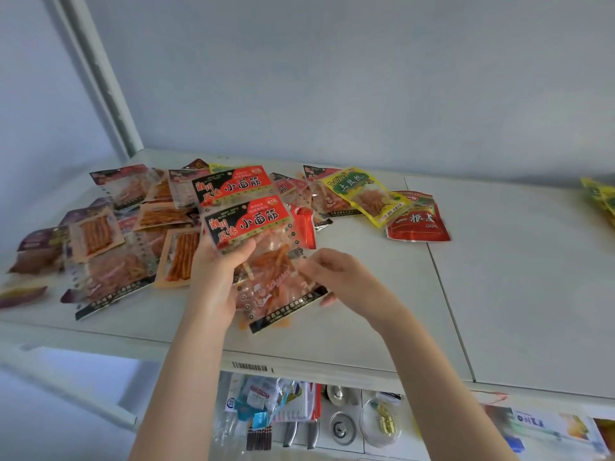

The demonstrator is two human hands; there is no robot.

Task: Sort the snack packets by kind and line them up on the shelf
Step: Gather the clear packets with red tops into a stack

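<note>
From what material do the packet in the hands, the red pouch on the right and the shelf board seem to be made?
Held packet: thin plastic film, glossy; its lower part is clear and shows the orange strips inside. Red pouch: probably foil-lined plastic, since its edge looks silvery. Shelf board: smooth white, likely painted metal, though the picture cannot confirm.

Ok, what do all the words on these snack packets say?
"小面筋": front held packet, and the packet behind it.
"TuDouSi" and "土豆丝": yellow-green packet.
"一根葱", likely: red packet.
Other small print and the shelf-edge barcode label: too small to read.
</note>
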